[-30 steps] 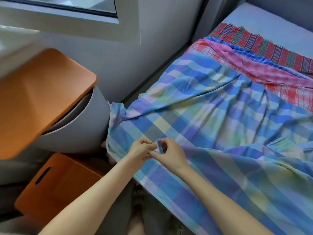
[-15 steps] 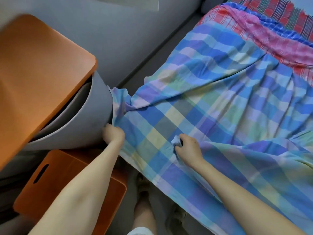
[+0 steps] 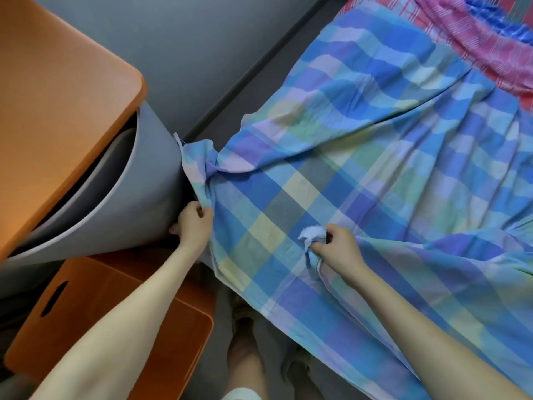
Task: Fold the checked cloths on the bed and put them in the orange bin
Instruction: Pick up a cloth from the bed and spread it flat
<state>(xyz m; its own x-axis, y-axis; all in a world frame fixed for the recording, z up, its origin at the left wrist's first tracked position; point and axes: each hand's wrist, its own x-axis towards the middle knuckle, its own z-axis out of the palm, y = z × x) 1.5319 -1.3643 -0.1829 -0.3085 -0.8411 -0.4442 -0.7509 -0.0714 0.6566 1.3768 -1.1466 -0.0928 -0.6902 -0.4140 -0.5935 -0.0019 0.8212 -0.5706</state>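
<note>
While the left hand [image 3: 194, 223] pinches the blue checked cloth [image 3: 360, 174] at its edge and the right hand [image 3: 337, 246] grips a bunched corner, it lies spread on the bed. Best to pull it taut and match corners before folding. Orange bin [image 3: 83, 272] is below-left.

Light: moderate, soft, even, cool-toned. Shadows: dark gap under the orange tabletop [image 3: 57, 111], dim floor [image 3: 222, 307] below. Focus: blue checked cloth [image 3: 360, 168] sharp mid-frame, weave visible. Distortion: wide-angle bending at the edges; forearms [image 3: 115, 327] stretched, slightly soft at bottom corners.
</note>
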